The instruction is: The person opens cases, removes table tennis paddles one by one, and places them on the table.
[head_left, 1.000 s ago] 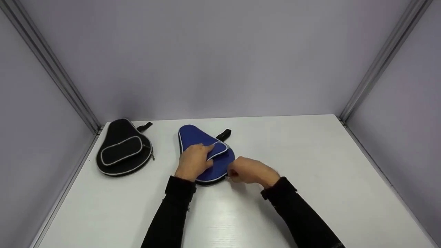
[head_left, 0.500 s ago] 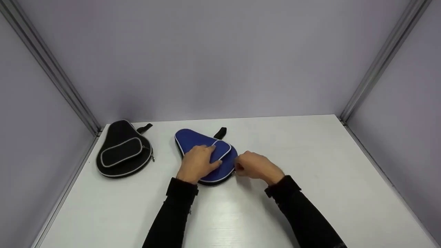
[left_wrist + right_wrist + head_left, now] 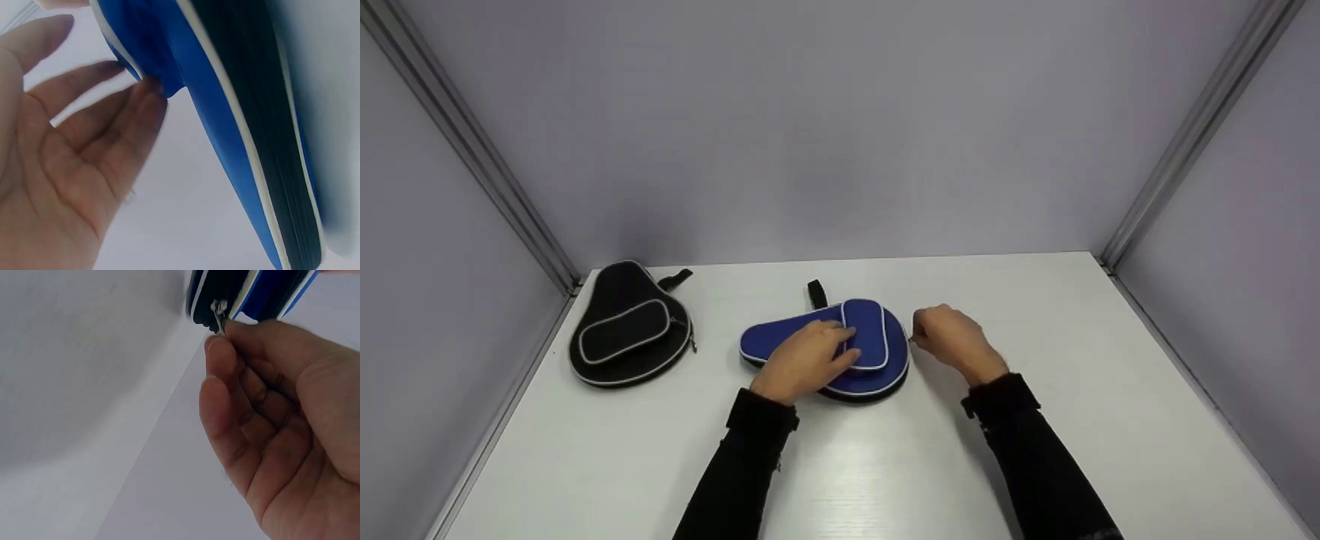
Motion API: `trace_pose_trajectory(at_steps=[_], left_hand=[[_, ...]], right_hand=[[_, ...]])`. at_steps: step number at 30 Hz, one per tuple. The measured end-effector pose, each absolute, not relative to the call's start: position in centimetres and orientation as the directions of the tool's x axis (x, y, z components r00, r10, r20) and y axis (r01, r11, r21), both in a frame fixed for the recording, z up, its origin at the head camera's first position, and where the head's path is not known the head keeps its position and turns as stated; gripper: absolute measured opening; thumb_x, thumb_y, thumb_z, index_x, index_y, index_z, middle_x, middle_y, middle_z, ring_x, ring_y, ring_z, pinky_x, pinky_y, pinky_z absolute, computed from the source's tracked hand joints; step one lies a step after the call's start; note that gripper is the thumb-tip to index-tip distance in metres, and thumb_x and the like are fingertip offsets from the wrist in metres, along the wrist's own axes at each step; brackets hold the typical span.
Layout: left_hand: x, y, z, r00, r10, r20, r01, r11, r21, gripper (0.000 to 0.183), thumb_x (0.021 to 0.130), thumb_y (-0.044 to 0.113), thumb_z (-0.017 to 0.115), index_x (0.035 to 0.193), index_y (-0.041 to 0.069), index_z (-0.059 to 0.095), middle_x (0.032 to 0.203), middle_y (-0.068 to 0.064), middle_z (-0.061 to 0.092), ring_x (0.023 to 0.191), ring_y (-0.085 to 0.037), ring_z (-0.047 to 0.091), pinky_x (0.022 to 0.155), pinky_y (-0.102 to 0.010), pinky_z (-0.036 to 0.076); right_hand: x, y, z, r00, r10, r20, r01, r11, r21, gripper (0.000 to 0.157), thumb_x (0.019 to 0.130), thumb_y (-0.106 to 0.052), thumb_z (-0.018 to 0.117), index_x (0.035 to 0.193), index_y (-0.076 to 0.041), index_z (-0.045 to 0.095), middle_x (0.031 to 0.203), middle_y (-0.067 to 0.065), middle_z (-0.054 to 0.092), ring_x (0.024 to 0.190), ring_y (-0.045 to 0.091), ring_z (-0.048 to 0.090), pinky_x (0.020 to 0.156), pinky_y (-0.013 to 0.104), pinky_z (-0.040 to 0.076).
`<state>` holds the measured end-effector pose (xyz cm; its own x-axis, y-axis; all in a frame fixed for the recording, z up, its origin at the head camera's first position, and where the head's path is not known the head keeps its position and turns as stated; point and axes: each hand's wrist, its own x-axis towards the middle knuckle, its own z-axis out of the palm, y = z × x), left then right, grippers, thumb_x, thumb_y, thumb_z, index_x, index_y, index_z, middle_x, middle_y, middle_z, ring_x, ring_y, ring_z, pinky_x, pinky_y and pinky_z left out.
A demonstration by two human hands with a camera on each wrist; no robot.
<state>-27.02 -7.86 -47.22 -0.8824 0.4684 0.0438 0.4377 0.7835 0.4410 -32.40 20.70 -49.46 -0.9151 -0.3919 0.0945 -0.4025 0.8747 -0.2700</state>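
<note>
A blue paddle-shaped zip case (image 3: 780, 334) with white piping and a raised pocket (image 3: 868, 334) lies on the white table, its narrow end pointing left. My left hand (image 3: 808, 360) rests on the case with extended fingers, the fingertips at the pocket's edge. In the left wrist view those fingers touch the blue pocket (image 3: 152, 45), and the case's black zip side (image 3: 253, 112) shows beside it. At the case's right rim, my right hand (image 3: 956, 341) pinches the metal zipper pull (image 3: 220, 318) between thumb and forefinger.
A black case (image 3: 622, 330) of the same shape, with grey piping, lies at the table's left. A black wrist strap (image 3: 817, 294) sticks out behind the blue case. Grey walls (image 3: 840, 135) enclose the white table (image 3: 1072, 450) at the back and sides.
The blue case has turned, its narrow end swinging from the back to the left. My right hand has moved right and away from me along the rim with the zipper pull. The black case stays put.
</note>
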Motion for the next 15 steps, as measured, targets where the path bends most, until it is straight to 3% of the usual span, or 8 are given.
trace_pose_trajectory(at_steps=[8,11,15], left_hand=[[-27.3,-9.4,-47.4,-0.859,0.511,0.033,0.469,0.761,0.448,0.059,0.119,0.036,0.070,0.169,0.005,0.062,0.176,-0.018,0.062,0.169,-0.038,0.055,0.144,-0.056,0.043],[-27.6,-10.7,-47.5,-0.868,0.496,0.015,0.458,0.789,0.409,0.067,0.116,0.039,0.075,0.172,0.007,0.059,0.178,-0.017,0.060,0.170,-0.039,0.054,0.144,-0.057,0.042],[-28.0,-12.6,-47.9,-0.881,0.470,-0.052,0.415,0.821,0.391,0.087,0.104,0.043,0.089,0.176,0.008,0.055,0.184,-0.016,0.053,0.175,-0.041,0.047,0.145,-0.061,0.040]], right_hand=[[-33.0,21.5,-49.9,-0.931,-0.354,0.087,-0.364,0.884,-0.294,0.010,0.106,-0.007,0.085,0.096,-0.004,0.081,0.095,0.011,0.084,0.080,0.021,0.072,0.071,0.042,0.065],[-33.0,21.5,-50.0,-0.924,-0.374,0.079,-0.380,0.878,-0.290,0.006,0.107,-0.005,0.083,0.104,-0.003,0.087,0.105,0.013,0.089,0.091,0.027,0.083,0.080,0.046,0.071],[-32.8,21.6,-50.0,-0.922,-0.383,0.059,-0.383,0.880,-0.280,0.012,0.107,-0.001,0.079,0.112,-0.002,0.090,0.114,0.015,0.091,0.104,0.033,0.087,0.090,0.050,0.074]])
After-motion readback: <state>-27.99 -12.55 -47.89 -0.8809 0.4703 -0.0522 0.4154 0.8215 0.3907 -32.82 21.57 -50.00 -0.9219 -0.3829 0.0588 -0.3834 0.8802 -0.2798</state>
